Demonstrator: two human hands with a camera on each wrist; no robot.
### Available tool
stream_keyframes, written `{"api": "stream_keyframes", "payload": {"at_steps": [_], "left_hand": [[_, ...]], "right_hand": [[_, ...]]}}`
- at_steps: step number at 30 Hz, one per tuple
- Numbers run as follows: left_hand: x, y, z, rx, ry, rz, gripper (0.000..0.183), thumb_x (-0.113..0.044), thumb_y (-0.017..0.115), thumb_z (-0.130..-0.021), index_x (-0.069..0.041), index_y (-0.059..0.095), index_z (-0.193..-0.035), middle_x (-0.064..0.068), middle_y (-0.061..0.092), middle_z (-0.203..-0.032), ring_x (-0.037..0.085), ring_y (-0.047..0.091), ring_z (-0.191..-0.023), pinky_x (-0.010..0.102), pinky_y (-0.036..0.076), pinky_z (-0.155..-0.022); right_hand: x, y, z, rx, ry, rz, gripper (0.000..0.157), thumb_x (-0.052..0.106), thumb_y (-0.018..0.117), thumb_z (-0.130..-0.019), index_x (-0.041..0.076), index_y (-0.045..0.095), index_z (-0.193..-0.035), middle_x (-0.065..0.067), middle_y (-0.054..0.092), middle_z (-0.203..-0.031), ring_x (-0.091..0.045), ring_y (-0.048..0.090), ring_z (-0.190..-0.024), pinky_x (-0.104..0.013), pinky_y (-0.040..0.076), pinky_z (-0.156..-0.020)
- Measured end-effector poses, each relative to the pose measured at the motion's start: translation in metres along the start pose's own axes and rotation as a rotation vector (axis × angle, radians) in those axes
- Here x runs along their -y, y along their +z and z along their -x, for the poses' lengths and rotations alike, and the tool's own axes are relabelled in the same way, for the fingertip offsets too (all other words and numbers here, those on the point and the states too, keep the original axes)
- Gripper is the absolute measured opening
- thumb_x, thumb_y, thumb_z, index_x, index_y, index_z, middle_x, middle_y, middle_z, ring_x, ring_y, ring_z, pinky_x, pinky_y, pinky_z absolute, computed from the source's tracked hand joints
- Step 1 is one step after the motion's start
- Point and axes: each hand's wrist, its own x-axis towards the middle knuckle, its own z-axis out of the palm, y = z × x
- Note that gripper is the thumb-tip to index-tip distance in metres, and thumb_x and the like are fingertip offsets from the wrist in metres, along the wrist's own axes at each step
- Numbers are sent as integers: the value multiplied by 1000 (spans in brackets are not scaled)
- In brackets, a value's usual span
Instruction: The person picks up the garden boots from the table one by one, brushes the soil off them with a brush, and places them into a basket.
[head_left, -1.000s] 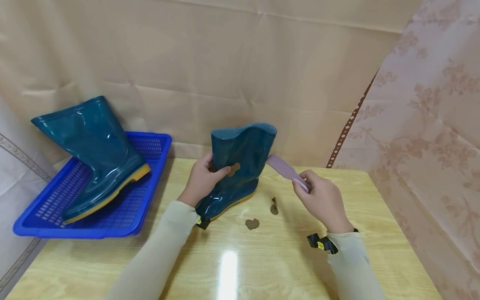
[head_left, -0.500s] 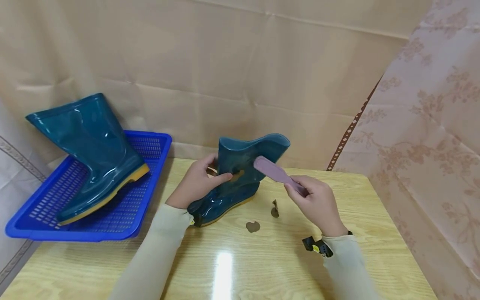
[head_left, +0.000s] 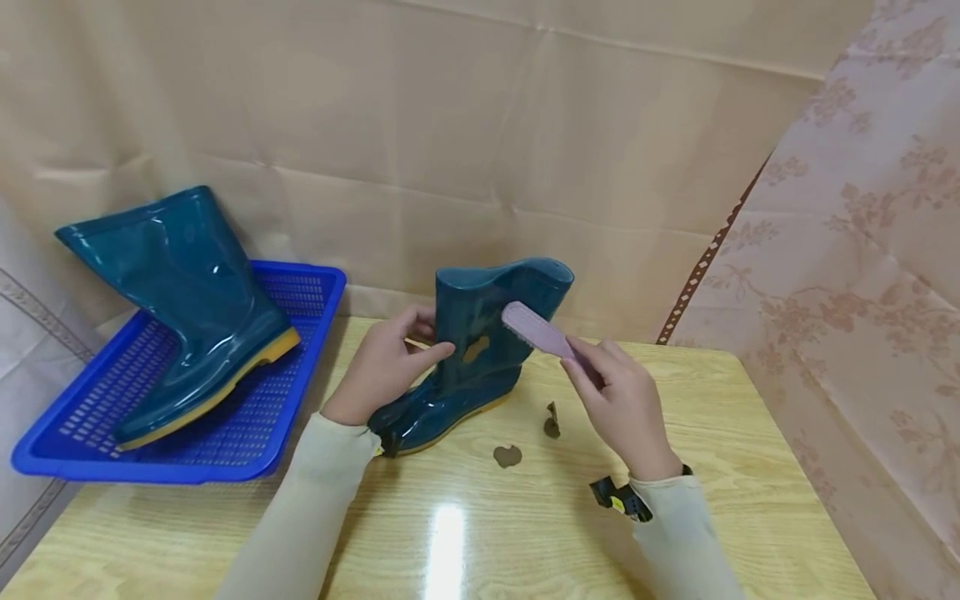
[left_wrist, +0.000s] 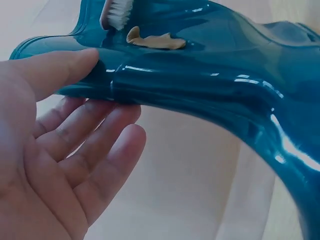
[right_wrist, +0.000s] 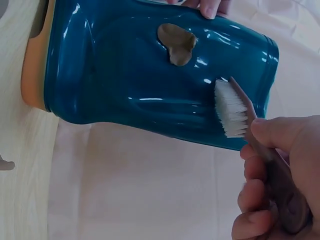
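Note:
A teal rubber boot (head_left: 480, 304) with a yellow sole stands on the table, its shaft leaning right. My left hand (head_left: 386, 367) holds the front edge of the shaft, thumb on the near side and fingers behind. A brown mud-like patch (right_wrist: 177, 44) clings to the shaft near that thumb. My right hand (head_left: 618, 400) grips a purple scrub brush (head_left: 536, 329) by its handle. The brush's white bristles (right_wrist: 231, 107) face the upper shaft; whether they touch it is hard to tell.
On the left a blue plastic basket (head_left: 300, 400) holds another teal boot (head_left: 198, 292), lying tilted. Two brown pieces, a flat one (head_left: 507, 456) and a curled one (head_left: 552, 423), lie on the wooden table (head_left: 540, 533). A beige cloth (head_left: 337, 125) hangs behind.
My right hand has brought the brush left, from beside the shaft to its near face, and turned it slightly. The boot's shaft has shifted right; my left hand has slid a little left.

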Motion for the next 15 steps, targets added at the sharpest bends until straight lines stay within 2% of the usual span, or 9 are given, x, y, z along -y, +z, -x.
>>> {"api": "stream_keyframes", "payload": {"at_steps": [6,15], "left_hand": [[-3,1,3,-7,54,-69,30,-28,74,-98,-16,67,-124,-2,73,-109,16,69,-100,39,61,-83],[-12,-1,5,-64,76,-169,16,-23,71,-100,-12,71,-111,0,74,-99,17,68,-88,37,61,-78]], "right_hand": [[0,2,3,-6,-52,-4,30,11,75,-94,6,75,-124,2,54,-77,-9,42,-61,-24,35,-50],[5,6,3,-17,-84,11,31,9,73,-92,8,75,-123,2,52,-74,-8,40,-61,-24,32,-50]]}}
